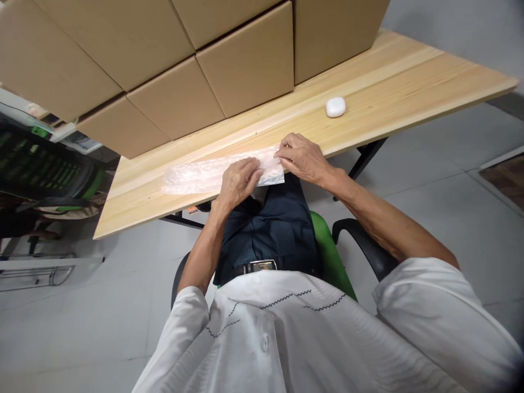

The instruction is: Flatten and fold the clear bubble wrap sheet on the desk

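Note:
A long strip of crinkled, see-through plastic with a pinkish tint, which looks like a flat plastic bag, lies along the near edge of the wooden table. Its right end hangs a little over the edge, above my lap. My left hand rests on the right half of the bag, fingers curled and closed on the plastic. At the bag's right end, my right hand pinches the plastic between thumb and fingers. Whether anything lies inside the bag cannot be made out.
Large brown cardboard boxes stand stacked along the far side of the table. A small white rounded case lies to the right of my hands. I sit on a green chair with black armrests. Another green-and-black chair stands at left.

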The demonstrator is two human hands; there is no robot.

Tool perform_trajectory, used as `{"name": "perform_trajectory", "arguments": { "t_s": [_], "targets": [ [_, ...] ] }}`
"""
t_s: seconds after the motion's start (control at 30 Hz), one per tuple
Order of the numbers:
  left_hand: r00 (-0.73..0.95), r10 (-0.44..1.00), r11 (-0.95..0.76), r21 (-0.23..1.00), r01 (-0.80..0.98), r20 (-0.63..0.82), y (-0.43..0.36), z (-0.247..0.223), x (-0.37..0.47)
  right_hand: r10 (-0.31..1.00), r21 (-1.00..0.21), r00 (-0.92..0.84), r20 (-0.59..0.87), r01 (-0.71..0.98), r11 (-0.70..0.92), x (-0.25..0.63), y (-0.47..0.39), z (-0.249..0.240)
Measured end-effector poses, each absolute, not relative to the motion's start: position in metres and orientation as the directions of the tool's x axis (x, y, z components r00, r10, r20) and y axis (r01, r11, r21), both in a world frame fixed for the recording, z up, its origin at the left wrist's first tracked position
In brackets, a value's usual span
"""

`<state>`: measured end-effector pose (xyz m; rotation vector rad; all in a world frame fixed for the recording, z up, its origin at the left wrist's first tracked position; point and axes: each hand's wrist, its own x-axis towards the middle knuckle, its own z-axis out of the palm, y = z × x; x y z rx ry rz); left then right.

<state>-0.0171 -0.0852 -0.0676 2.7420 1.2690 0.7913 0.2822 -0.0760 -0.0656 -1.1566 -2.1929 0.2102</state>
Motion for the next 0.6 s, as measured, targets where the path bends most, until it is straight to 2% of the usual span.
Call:
{"name": "perform_trajectory", "arguments": {
  "t_s": [0.47, 0.6],
  "targets": [
    [0.49, 0.766, -0.624, 0.302, 0.72, 0.416, -0.086, -0.065, -0.012, 0.779, -0.458, -0.404, 0.48, 0.642, 0.615, 0.285, -0.078, -0.067],
    [0.43, 0.796, -0.578, 0.325, 0.749, 0.425, -0.082, -0.062, -0.006, 0.812, -0.492, -0.284, 0.51, 0.678, 0.546, 0.283, -0.079, -0.072]
  ]
}}
